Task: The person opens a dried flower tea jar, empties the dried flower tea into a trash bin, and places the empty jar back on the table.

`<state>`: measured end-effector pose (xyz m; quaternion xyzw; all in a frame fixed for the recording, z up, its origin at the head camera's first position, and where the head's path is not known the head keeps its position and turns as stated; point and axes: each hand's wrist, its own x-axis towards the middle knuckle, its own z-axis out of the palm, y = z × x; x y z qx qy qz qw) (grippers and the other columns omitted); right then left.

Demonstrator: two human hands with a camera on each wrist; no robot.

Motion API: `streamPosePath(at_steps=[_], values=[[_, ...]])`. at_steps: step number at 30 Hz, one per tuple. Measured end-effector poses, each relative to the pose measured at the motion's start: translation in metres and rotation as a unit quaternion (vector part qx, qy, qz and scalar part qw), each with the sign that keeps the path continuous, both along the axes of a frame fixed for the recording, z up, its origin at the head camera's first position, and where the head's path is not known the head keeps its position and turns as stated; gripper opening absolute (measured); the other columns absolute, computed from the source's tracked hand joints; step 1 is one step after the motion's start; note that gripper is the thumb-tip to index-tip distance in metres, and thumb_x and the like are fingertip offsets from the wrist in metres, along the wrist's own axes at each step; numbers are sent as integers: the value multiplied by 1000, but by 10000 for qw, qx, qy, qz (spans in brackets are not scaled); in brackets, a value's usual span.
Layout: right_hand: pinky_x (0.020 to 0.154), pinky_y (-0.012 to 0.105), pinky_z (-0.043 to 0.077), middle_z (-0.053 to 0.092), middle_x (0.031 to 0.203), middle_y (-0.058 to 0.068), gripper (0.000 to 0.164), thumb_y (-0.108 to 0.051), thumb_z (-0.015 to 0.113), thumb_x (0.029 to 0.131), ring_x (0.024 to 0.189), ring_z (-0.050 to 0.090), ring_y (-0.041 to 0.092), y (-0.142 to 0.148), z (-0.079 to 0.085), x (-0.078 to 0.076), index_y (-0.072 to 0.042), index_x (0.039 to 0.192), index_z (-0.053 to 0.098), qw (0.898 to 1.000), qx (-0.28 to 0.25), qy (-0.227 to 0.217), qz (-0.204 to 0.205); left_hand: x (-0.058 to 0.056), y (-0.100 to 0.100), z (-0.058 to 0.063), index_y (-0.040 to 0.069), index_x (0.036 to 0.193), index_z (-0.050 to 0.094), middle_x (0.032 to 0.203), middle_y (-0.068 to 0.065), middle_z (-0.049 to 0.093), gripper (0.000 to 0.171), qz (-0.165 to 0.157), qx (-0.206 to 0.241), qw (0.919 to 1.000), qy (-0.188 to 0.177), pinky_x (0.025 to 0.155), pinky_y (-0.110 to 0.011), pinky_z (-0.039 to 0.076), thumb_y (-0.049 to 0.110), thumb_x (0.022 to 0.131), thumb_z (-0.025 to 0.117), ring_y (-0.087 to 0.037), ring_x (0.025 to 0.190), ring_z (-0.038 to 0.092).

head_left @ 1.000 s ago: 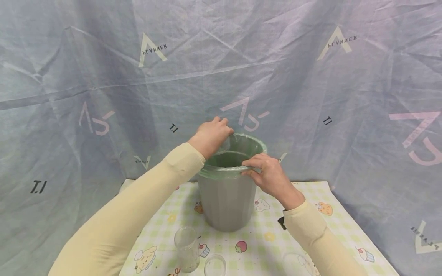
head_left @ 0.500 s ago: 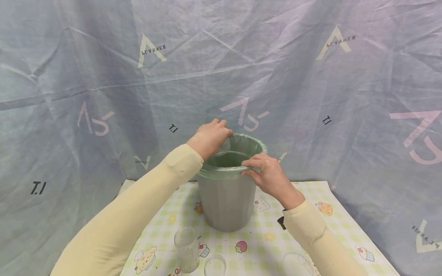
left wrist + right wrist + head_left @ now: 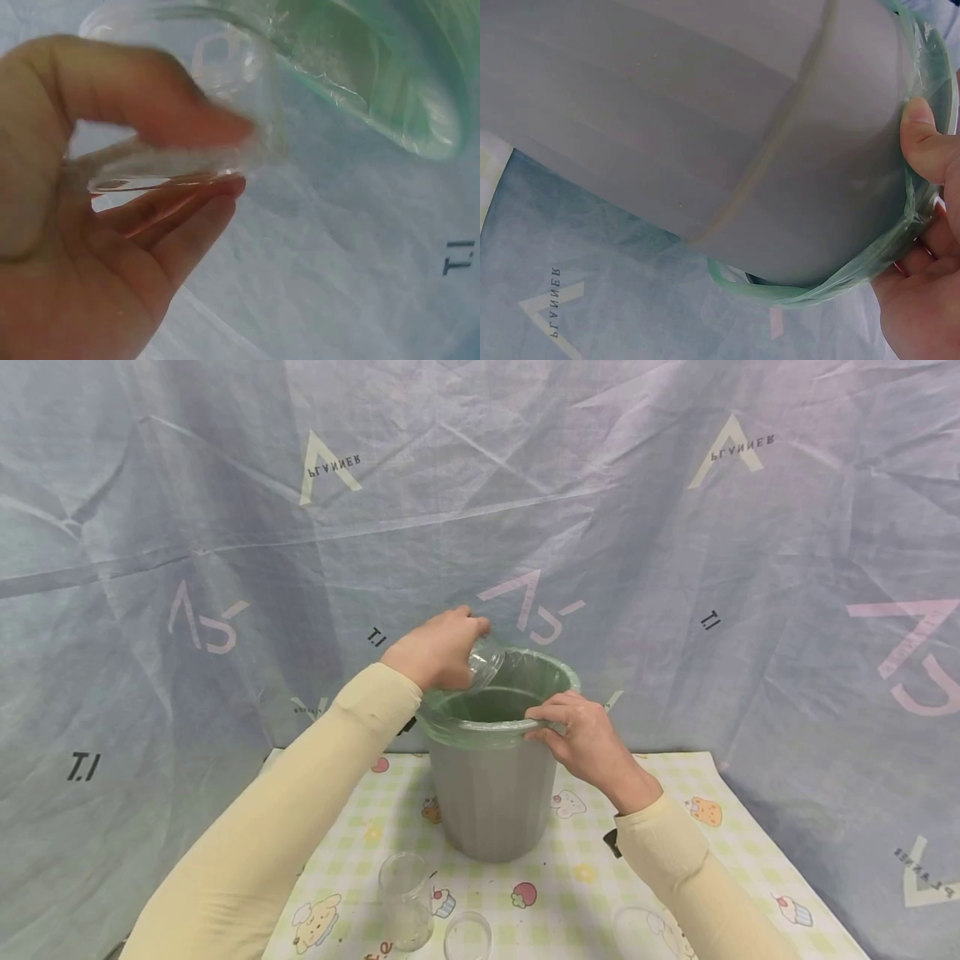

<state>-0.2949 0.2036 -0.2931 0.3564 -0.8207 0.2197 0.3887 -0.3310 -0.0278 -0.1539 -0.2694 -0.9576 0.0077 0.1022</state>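
Note:
A grey trash can (image 3: 491, 802) stands upright, with a thin green bag (image 3: 480, 739) folded over its rim. My left hand (image 3: 437, 647) grips a clear plastic jar (image 3: 486, 663) that lies tilted over the can's left side, mouth toward the inside. In the left wrist view the thumb and fingers wrap the jar (image 3: 225, 64), close to the bag's edge (image 3: 431, 124). On the near right, my right hand (image 3: 588, 739) pinches the rim through the bag. The right wrist view has its thumb (image 3: 922, 139) outside the rim and its fingers on the inner side.
A clear jar (image 3: 407, 902) stands on the checked tablecloth (image 3: 360, 860) at the front. A clear round lid (image 3: 467, 937) lies beside it. Another clear round piece (image 3: 637, 935) is partly behind the right sleeve. Blue-grey fabric (image 3: 225, 677) hangs around the table.
My left hand has shifted left and slightly up with the jar, turning so that more of the jar shows over the rim. The right hand keeps its place.

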Motion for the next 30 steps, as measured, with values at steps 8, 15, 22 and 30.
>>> streamPosePath(at_steps=[8,15,22,30], values=[[76,38,58,75,95,2,32,-9,91,74,90,70,22,-1,2,1,-8,104,82,10000,-19,-14,-32,-3,-5,8,10,143,52,138,-13,50,84,137,327,9988,-328,58,-36,49,3,60,59,-26,102,53],[76,37,58,75,95,2,32,-9,91,74,90,70,22,-2,1,1,-9,104,82,10000,-13,-44,-24,-8,-11,6,5,135,54,133,-14,57,79,-122,946,9944,-448,72,-39,52,12,58,73,-27,104,56],[77,38,58,75,95,2,32,-9,92,74,90,70,22,-2,2,1,-8,104,82,10000,-12,-7,-11,-10,-23,0,3,145,49,137,-10,55,92,-151,1718,9835,-544,91,-43,51,25,62,83,-26,117,53],[77,38,58,76,96,3,31,-9,91,75,91,70,22,-1,2,2,-8,105,81,9999,17,-103,-52,1,-29,-8,11,148,46,131,-6,57,97,109,2873,9555,-656,93,-44,51,38,64,87,-24,113,56]])
